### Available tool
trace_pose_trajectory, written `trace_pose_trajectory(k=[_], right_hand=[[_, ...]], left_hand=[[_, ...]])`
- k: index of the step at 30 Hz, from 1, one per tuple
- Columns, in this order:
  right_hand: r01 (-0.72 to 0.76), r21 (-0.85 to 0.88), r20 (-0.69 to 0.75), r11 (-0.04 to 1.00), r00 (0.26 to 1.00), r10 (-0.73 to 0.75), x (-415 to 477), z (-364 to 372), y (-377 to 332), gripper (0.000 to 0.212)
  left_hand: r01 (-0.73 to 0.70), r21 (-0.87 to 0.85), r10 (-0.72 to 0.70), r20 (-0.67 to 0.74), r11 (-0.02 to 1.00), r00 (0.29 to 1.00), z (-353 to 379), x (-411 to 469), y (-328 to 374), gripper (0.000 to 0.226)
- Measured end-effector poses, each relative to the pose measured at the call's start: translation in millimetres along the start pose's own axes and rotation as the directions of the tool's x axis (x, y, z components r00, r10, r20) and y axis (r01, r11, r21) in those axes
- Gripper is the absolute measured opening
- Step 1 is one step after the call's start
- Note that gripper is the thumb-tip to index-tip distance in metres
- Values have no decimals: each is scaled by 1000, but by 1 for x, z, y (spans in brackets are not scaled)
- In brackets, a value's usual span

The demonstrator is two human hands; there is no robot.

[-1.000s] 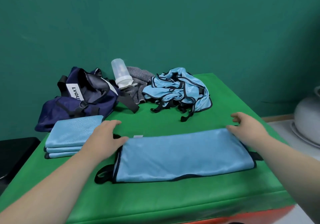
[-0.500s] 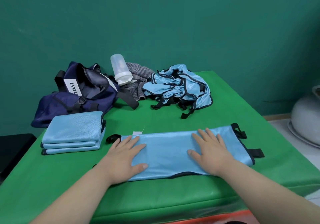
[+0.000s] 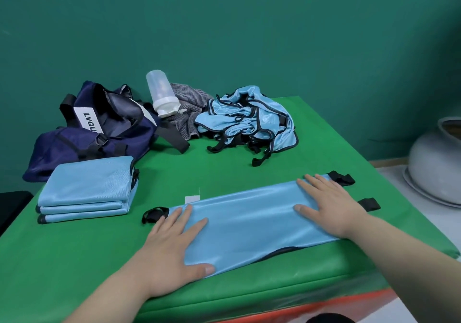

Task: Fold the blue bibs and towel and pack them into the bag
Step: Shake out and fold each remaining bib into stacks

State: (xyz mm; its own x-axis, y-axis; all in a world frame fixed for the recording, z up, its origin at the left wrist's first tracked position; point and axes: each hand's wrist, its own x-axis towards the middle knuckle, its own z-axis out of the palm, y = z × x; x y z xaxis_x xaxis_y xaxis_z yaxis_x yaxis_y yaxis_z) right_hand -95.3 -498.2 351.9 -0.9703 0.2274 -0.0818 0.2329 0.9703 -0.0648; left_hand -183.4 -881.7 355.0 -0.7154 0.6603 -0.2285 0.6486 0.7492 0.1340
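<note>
The long bib (image 3: 249, 222) lies flat across the front of the green counter (image 3: 249, 168). Its near side runs close to the counter's front edge, with only a thin strip of green between them. Behind the long bib there is a wide bare stretch of green. At the long bib's right end two black straps (image 3: 341, 178) stick out, and the counter's right edge is not far past them. At its left end sits a black loop (image 3: 154, 214), and a small white tag (image 3: 192, 199) peeks out just behind it. The left hand (image 3: 174, 247) lies flat on the long bib's left end with its fingers spread, its thumb near the front corner. The right hand (image 3: 329, 210) lies flat on the right part, fingers straight and spread too. Both hands press down and pinch nothing. To the left of the long bib, with a gap of green between, is a neat stack of folded bibs (image 3: 87, 188). Behind that stack the dark blue bag (image 3: 99, 138) sits open. Far behind the long bib is a messy pile of bibs (image 3: 249, 123), with a grey towel (image 3: 187, 113) beside it and a clear bottle (image 3: 162, 95) leaning there. A white pot (image 3: 439, 168) sits off the counter, to the right of the long bib.
</note>
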Motion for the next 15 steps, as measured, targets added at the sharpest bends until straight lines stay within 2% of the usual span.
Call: trace_pose_trajectory(k=[5, 7, 9, 12, 15], right_hand=[[13, 17, 4, 1000, 1000, -13, 2, 2, 2, 82], [12, 39, -15, 999, 1000, -11, 0, 1, 2, 82], [16, 71, -41, 997, 999, -13, -3, 0, 1, 81], [55, 107, -82, 993, 996, -46, -7, 1, 2, 78], [88, 59, -172, 994, 982, -76, -10, -2, 3, 71]], left_hand=[[61, -2, -61, -81, 998, 995, 4, 1, -10, 122], [86, 14, -85, -70, 996, 994, 5, 1, -11, 117], [111, 11, -110, -76, 994, 991, 4, -1, -12, 114], [120, -17, -121, -100, 993, 988, 2, -4, -16, 125], [127, -38, -130, -100, 991, 986, -1, -9, -14, 127]])
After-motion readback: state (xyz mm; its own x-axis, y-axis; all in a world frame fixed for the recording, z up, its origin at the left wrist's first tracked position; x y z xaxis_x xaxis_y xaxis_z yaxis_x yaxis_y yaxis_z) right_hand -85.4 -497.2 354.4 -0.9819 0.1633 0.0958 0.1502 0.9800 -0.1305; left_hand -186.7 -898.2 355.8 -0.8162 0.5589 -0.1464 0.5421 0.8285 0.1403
